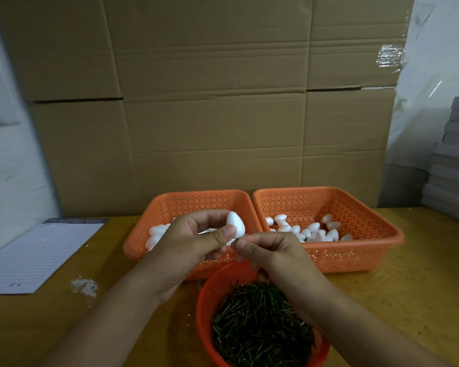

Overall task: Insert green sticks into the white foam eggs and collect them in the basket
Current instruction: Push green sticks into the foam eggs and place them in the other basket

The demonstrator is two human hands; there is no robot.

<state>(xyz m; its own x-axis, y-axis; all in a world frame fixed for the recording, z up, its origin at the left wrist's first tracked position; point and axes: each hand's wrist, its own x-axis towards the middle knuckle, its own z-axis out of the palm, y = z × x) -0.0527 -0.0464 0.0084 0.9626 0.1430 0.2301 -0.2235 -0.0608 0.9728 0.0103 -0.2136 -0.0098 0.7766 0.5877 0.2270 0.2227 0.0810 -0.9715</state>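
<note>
My left hand (194, 242) pinches a white foam egg (235, 224) between thumb and fingers, above the left orange basket (170, 205). My right hand (270, 250) pinches a green stick (238, 238) whose tip meets the egg's lower end; most of the stick is hidden by my fingers. Loose white eggs lie in the left basket and in the right orange basket (368, 226). A round red basket (210, 292) full of green sticks (260, 327) stands near me, under my right wrist.
All three baskets stand on a wooden table (421, 287). A lined notepad (37, 252) lies at the left, with white foam crumbs (85, 286) beside it. Stacked cardboard boxes (210, 102) wall off the back. Grey boards (451, 160) are stacked at the right.
</note>
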